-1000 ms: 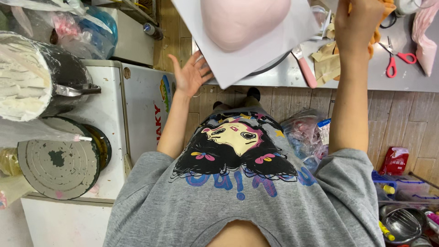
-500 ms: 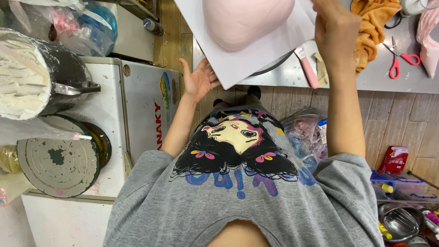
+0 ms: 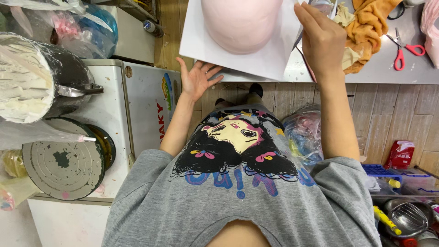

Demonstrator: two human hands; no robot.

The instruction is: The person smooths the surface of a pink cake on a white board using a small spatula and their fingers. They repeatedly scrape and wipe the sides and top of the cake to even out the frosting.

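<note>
Left hand (image 3: 197,78): open, palm up, fingers spread, just under the near corner of the white square board (image 3: 270,55)
Right hand (image 3: 321,40): laid on the board's right edge, fingers pointing toward the cake
Cake (image 3: 240,23): smooth pink, round, sitting on the board — its top is cut off by the frame
Counter (image 3: 388,68): grey, with an orange cloth (image 3: 369,27) and red-handled scissors (image 3: 402,52)
Left side: round turntable (image 3: 64,163) on a white cabinet — bowl of white cream (image 3: 25,77) above it
</note>
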